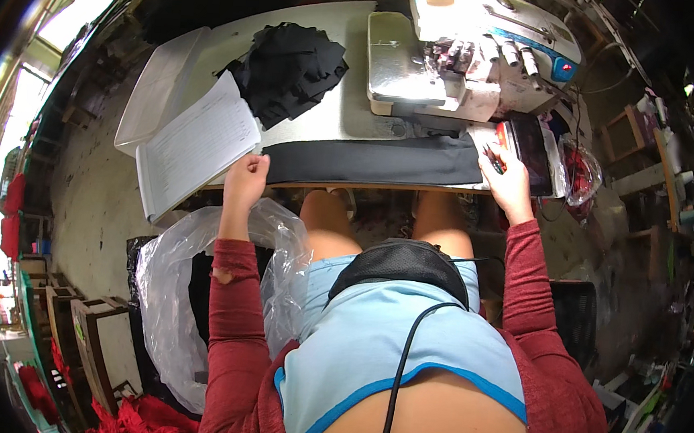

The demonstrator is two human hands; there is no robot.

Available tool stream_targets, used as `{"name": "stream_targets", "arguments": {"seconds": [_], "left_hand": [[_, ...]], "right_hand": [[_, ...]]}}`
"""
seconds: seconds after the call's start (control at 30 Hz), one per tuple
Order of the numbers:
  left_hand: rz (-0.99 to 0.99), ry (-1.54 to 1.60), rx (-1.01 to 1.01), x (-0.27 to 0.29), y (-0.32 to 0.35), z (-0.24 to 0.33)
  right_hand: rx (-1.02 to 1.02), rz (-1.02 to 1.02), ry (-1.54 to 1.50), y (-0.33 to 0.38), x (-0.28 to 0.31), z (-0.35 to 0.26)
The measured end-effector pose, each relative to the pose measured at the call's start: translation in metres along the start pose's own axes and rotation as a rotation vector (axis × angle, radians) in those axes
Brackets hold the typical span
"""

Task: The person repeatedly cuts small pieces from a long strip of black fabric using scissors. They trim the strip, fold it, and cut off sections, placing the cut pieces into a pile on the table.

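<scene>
A long strip of black fabric (375, 160) lies flat along the near edge of the white sewing table (328, 22). At the strip's left end, my left hand (245, 181) is closed, thumb and fingers pinched at the fabric's edge. My right hand (510, 184) is at the right end, fingers curled around small dark thread snips (492, 156) whose tips point up and left. Part of the snips is hidden by the fingers. Farther back on the table sits a loose pile of black fabric pieces (289, 72).
A sewing machine (406, 60) stands at the back right of the table. Written paper sheets (199, 138) overlap a clear plastic bin (159, 83) at the left. A dark tablet-like device (531, 153) lies by my right hand. A large clear plastic bag (173, 285) hangs open beside my left forearm.
</scene>
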State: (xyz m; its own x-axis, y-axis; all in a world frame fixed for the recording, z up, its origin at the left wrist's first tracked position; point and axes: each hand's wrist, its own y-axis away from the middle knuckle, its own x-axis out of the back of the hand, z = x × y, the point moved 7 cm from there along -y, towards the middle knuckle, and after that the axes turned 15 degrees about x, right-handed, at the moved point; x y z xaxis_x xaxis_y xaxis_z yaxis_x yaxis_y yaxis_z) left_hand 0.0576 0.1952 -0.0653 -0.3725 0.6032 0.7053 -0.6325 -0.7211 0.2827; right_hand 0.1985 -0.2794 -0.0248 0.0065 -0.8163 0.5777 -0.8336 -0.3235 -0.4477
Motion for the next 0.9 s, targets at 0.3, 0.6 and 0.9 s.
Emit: {"name": "stream_targets", "arguments": {"seconds": [0.3, 0.6, 0.9], "left_hand": [[0.292, -0.087, -0.286, 0.028, 0.057, 0.055], [-0.368, 0.607, -0.065, -0.081, 0.116, 0.067], [-0.526, 0.744, 0.037, -0.090, 0.124, 0.075]], "right_hand": [[0.110, -0.006, -0.109, -0.007, -0.017, -0.031], [-0.060, -0.340, -0.515, 0.019, -0.156, -0.122], [0.092, -0.158, -0.295, 0.008, -0.139, -0.127]]}}
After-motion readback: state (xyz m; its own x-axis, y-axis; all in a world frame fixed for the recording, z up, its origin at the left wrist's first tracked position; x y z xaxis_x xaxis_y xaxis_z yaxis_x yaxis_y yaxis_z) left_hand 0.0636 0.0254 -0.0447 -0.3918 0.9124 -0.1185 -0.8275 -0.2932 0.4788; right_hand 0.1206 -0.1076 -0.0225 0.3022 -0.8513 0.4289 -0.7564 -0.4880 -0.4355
